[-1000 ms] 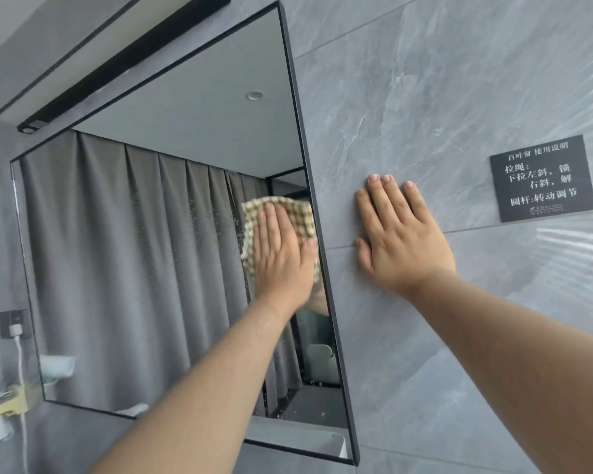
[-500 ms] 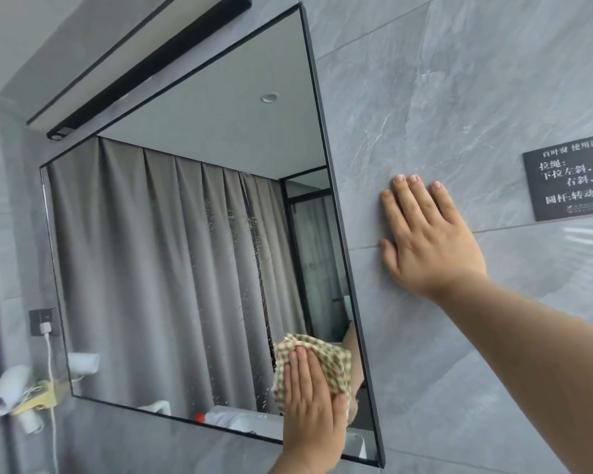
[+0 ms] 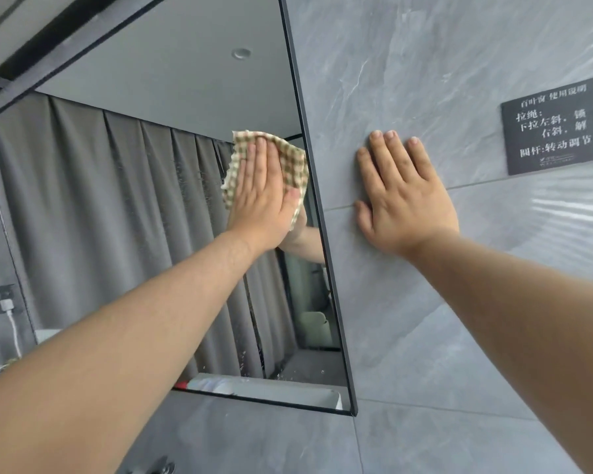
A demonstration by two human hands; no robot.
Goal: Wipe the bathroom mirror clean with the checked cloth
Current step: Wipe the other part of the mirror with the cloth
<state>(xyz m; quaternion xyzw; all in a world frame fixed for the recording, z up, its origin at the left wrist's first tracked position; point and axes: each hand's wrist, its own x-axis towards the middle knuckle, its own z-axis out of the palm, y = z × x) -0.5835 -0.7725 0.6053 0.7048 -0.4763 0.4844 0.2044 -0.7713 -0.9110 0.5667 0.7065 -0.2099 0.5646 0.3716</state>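
A black-framed mirror (image 3: 151,206) hangs on the grey tiled wall and reflects grey curtains and a ceiling. My left hand (image 3: 259,196) presses a green-and-cream checked cloth (image 3: 293,159) flat against the glass with straight fingers, close to the mirror's right edge and in its upper half. Part of the cloth is hidden under my palm. My right hand (image 3: 401,193) lies flat on the wall tile just right of the mirror frame, fingers pointing up. Small water specks show on the lower glass.
A dark sign (image 3: 557,126) with white lettering is fixed to the wall at the right. A wall socket (image 3: 1,297) with a white plug and cable sits left of the mirror. A black light bar (image 3: 45,46) runs above the mirror.
My left hand slid the cloth from mid-height down to the mirror's bottom right corner, then back up to the upper right edge. My right hand stayed flat on the tile.
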